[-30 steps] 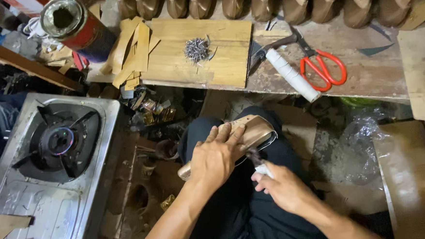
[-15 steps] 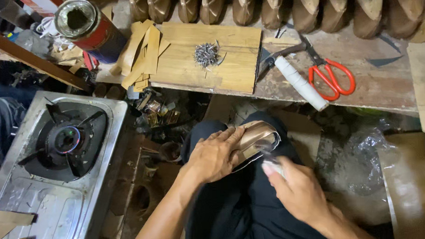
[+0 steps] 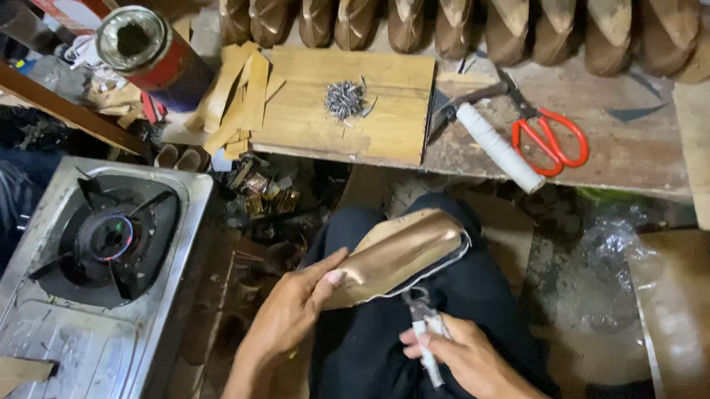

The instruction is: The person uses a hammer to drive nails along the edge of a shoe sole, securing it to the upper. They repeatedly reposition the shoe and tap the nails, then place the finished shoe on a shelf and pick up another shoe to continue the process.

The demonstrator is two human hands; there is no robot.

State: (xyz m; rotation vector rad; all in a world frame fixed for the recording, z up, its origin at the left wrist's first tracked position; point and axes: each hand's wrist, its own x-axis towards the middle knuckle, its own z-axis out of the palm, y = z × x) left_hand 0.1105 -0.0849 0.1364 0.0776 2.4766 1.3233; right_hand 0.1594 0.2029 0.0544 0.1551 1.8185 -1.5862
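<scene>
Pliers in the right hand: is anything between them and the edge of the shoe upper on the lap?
Nothing visible does. The pliers in the right hand sit just below the bronze shoe upper, which the left hand steadies.

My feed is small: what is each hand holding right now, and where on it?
Left hand grips the bronze shoe upper at its near end. Right hand holds pincers by the white-wrapped handles.

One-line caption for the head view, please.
Left hand steadies a tan shoe upper on the lap; right hand grips pincers at its edge.
</scene>
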